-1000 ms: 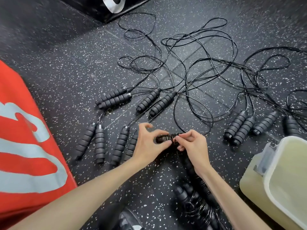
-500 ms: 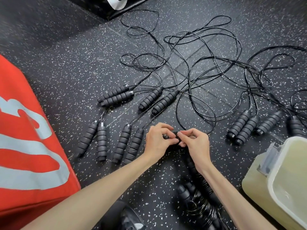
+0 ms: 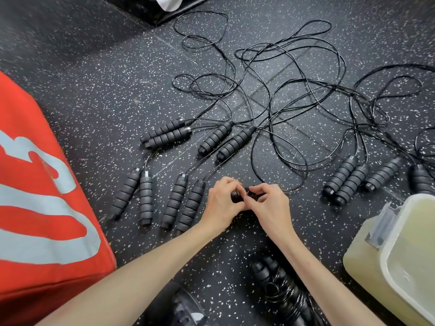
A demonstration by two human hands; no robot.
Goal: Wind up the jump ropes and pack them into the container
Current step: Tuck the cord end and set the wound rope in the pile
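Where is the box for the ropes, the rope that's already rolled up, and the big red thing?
container [image 3: 386, 260], head view, on its pale rim.
wound-up rope [image 3: 282, 288], head view, on the coiled black cord near the bottom edge.
red thing [image 3: 35, 208], head view, on its red surface at the left.

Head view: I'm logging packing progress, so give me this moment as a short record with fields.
left hand: grips the black ribbed jump-rope handles
right hand: pinches the thin black cord wound on those handles
wound bundle: one coiled black rope on the speckled dark rubber floor near the person
unwound ropes: several handle pairs, cords tangled beyond
container: translucent plastic tub, no rope visible inside
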